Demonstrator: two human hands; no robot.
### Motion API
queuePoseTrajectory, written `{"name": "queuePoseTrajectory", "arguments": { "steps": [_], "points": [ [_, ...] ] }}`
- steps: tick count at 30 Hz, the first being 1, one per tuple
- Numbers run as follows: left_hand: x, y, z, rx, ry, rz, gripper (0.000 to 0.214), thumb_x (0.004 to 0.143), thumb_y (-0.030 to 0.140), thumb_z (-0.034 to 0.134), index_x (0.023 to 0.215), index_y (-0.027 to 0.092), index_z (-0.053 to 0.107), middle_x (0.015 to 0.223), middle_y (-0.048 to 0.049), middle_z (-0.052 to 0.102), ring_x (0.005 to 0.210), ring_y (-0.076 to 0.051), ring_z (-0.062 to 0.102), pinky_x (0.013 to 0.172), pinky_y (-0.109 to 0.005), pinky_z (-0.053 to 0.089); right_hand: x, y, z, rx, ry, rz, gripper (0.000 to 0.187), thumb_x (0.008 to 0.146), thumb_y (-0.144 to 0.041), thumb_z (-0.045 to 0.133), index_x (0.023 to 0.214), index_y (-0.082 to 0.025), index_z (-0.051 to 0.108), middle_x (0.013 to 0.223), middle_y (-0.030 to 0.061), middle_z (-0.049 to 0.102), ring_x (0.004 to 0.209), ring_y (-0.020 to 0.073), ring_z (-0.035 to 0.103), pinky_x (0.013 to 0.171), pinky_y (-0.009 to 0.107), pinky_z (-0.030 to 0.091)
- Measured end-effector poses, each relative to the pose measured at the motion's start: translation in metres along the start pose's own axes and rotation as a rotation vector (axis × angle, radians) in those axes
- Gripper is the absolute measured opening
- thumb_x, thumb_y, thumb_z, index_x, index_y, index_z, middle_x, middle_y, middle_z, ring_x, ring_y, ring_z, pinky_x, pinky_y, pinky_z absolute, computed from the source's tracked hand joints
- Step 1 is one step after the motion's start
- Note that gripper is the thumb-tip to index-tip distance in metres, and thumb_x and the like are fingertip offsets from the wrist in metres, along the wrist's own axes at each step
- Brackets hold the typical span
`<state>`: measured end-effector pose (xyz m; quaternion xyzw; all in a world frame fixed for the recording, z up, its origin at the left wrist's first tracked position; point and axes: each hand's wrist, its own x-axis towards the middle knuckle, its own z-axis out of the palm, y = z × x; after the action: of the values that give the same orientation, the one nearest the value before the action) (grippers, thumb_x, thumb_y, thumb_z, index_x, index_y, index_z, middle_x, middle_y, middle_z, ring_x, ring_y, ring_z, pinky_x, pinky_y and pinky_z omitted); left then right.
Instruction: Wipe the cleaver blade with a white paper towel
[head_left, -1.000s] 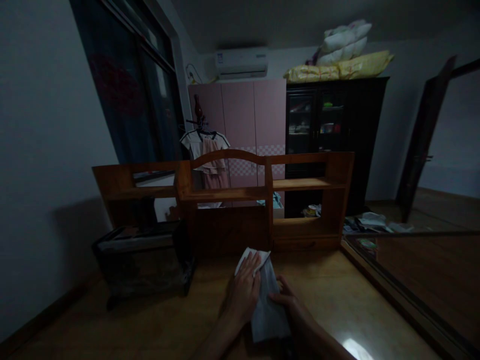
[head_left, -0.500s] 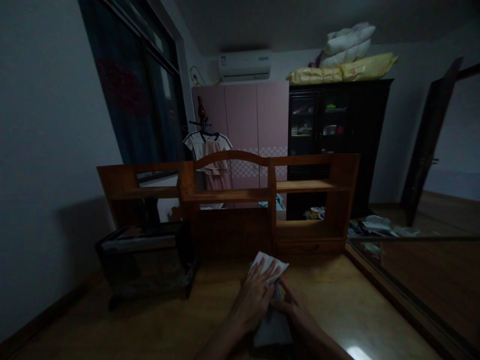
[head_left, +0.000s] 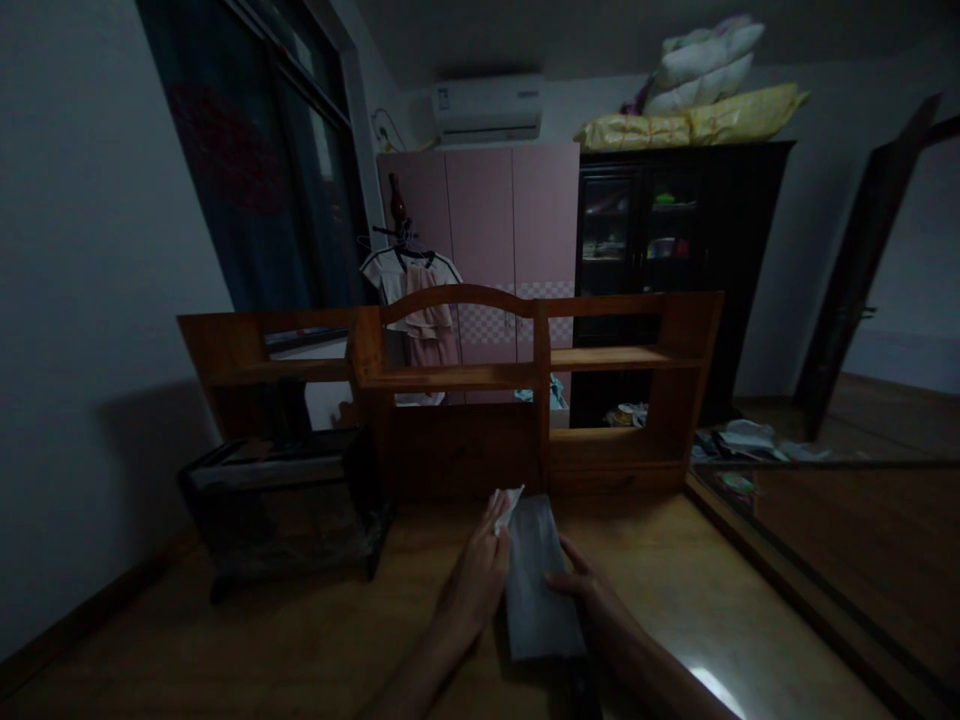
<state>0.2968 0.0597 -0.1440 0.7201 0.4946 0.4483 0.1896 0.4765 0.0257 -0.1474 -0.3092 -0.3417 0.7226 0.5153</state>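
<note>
A flat grey rectangular blade (head_left: pixel 538 590), seemingly a cleaver with a dark handle (head_left: pixel 583 688), lies lengthwise on the wooden desk (head_left: pixel 300 650). My left hand (head_left: pixel 480 575) rests along the blade's left edge, fingers pressed together on a white tissue (head_left: pixel 510 503) that peeks out at the blade's far corner. My right hand (head_left: pixel 589 595) grips the blade's right edge, thumb on its face. The dim light hides the finer detail.
A wooden desk-top shelf unit (head_left: pixel 540 400) stands just beyond the hands. A dark box-like object (head_left: pixel 277 510) sits at the left on the desk. The desk's raised right edge (head_left: pixel 787 590) runs diagonally. Behind are a pink wardrobe (head_left: pixel 480 220) and a black cabinet (head_left: pixel 675 230).
My left hand slid with the tissue from the top of the blade to its left edge, so more bare blade shows. My right hand stayed on the right edge.
</note>
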Motion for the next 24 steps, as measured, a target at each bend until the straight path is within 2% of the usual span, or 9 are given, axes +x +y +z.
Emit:
{"name": "queuePoseTrajectory", "arguments": {
  "steps": [3,5,7,10,12,16,19,24],
  "points": [
    [-0.001,0.001,0.001,-0.049,0.109,-0.085,0.051,0.104,0.038,0.025,0.146,0.02,0.047,0.149,-0.006,0.046,0.145,-0.021,0.03,0.123,-0.042,0.02,-0.004,-0.003,0.007,-0.011,-0.016,-0.042,0.078,0.063,-0.018,0.074,0.137,-0.017,0.047,0.101,0.0094,0.075,0.087,0.0295,0.072,0.075,0.039,0.053],
    [-0.003,0.007,0.001,-0.07,0.13,-0.036,0.051,0.104,0.038,0.024,0.148,0.02,0.043,0.152,-0.0051,0.042,0.146,-0.019,0.027,0.124,-0.038,0.019,-0.006,-0.005,0.012,-0.013,-0.016,-0.042,0.077,0.062,-0.02,0.075,0.135,-0.017,0.05,0.101,0.0093,0.076,0.088,0.0303,0.072,0.075,0.039,0.053],
    [-0.005,0.016,0.002,-0.037,0.051,0.089,0.05,0.105,0.037,0.025,0.151,0.021,0.038,0.156,-0.0029,0.034,0.148,-0.017,0.022,0.124,-0.036,0.016,-0.007,-0.007,0.014,-0.001,-0.008,-0.024,0.076,0.061,-0.019,0.076,0.133,-0.019,0.052,0.102,0.0085,0.076,0.089,0.0305,0.072,0.076,0.039,0.053],
    [-0.008,0.025,0.001,0.133,-0.191,0.294,0.049,0.105,0.032,0.026,0.153,0.024,0.032,0.16,0.001,0.024,0.149,-0.016,0.018,0.125,-0.04,0.016,-0.004,-0.005,0.009,0.051,0.021,-0.033,0.074,0.055,-0.015,0.078,0.126,-0.02,0.059,0.099,0.0063,0.076,0.088,0.0287,0.072,0.08,0.038,0.052],
    [-0.009,0.029,-0.002,0.221,-0.301,0.381,0.05,0.104,0.028,0.029,0.154,0.026,0.029,0.16,0.0025,0.023,0.149,-0.016,0.019,0.124,-0.041,0.018,0.001,-0.002,0.004,0.101,0.036,-0.04,0.073,0.053,-0.012,0.077,0.123,-0.021,0.061,0.097,0.005,0.076,0.086,0.0269,0.072,0.081,0.038,0.051],
    [-0.007,0.033,-0.013,0.268,-0.378,0.474,0.051,0.102,0.024,0.031,0.153,0.029,0.03,0.157,0.0041,0.031,0.146,-0.015,0.027,0.123,-0.04,0.024,0.01,0.004,-0.006,0.166,0.032,-0.045,0.066,0.051,-0.009,0.073,0.115,-0.022,0.066,0.098,0.0041,0.076,0.087,0.024,0.071,0.08,0.033,0.05],
    [-0.006,0.034,-0.016,0.285,-0.349,0.471,0.051,0.101,0.022,0.034,0.151,0.032,0.034,0.155,0.0055,0.036,0.145,-0.015,0.031,0.122,-0.041,0.025,0.013,0.005,-0.009,0.154,-0.005,-0.047,0.057,0.054,-0.009,0.07,0.109,-0.02,0.068,0.092,0.0041,0.076,0.08,0.0226,0.07,0.073,0.031,0.05],
    [-0.007,0.031,-0.011,0.323,-0.176,0.403,0.052,0.098,0.018,0.035,0.148,0.031,0.041,0.151,0.0043,0.042,0.144,-0.017,0.032,0.123,-0.046,0.024,0.012,0.004,-0.012,0.149,-0.097,-0.057,0.052,0.06,-0.009,0.067,0.111,-0.018,0.067,0.085,0.0038,0.074,0.068,0.0199,0.067,0.063,0.029,0.049]
  ]
}}
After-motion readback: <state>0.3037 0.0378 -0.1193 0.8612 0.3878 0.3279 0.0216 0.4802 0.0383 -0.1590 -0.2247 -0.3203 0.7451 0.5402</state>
